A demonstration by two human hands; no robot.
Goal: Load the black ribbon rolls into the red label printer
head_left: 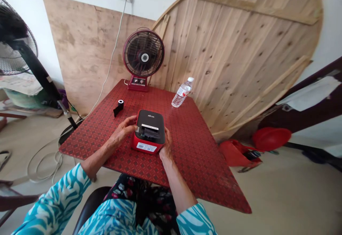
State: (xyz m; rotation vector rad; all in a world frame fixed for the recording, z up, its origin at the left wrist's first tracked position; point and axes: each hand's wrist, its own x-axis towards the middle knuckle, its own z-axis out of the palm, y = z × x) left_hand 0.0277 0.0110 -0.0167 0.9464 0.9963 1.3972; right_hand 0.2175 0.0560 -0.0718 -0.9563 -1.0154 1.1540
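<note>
A small red and black receipt printer [150,116] rests on the red patterned table [192,149], its lid down and a white label on its front. My left hand [125,128] grips its left side, with the thumb by the front left edge of the lid. Against the opposite side my right hand [166,145] is closed round the lower corner, its fingers partly hidden. To the left of the printer stands a small black roll [119,108] with a white core and a loose end trailing.
A dark red fan [143,56] stands at the table's back edge. A water bottle [182,93] is at the back right. On the left are a black standing fan [34,64] and a white cable [113,53]. Red bags [235,152] lie on the floor at right.
</note>
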